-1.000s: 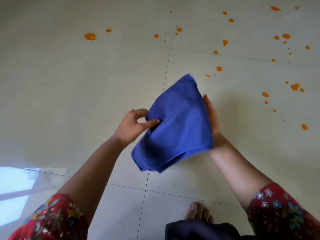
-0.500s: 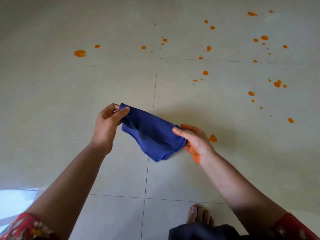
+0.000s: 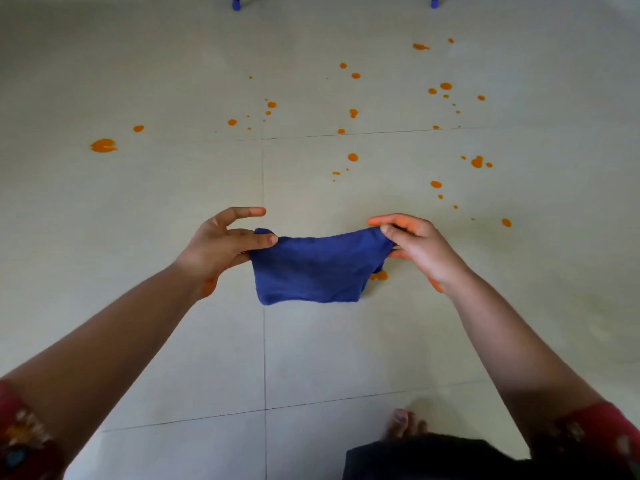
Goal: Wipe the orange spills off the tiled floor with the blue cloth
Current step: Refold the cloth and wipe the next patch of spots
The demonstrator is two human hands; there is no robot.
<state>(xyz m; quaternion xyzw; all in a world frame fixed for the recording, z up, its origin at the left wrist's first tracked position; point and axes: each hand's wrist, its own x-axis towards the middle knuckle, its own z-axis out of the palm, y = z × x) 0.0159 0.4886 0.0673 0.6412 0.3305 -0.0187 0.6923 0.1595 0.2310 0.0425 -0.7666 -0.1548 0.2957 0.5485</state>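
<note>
We see the blue cloth [image 3: 311, 268] stretched between the two hands, in the air over the tiled floor [image 3: 138, 237]. Its top edge runs from hand to hand and the rest hangs below in a folded sheet. The left hand [image 3: 221, 247] pinches the cloth's upper left corner, with the thumb lying on top of the fabric and the lower fingers tucked beneath it. One finger of that hand points out straight above the corner, clear of the cloth. The right hand [image 3: 419, 247] pinches the upper right corner between its thumb and curled fingers, and we can make out orange stain on those fingers. The orange spills [image 3: 103, 145] are scattered over the tiles beyond the hands, mostly ahead and to the right, well apart from the cloth. One blot [image 3: 379, 276] shows just beside the cloth's lower right edge, partly hidden behind it. Red patterned sleeves [image 3: 20, 441] show at the bottom corners. Bare toes [image 3: 401, 422] peek out above a dark garment [image 3: 433, 459] at the lower edge. Two blue-tipped furniture legs [image 3: 236, 3] stand at the top of the view.
</note>
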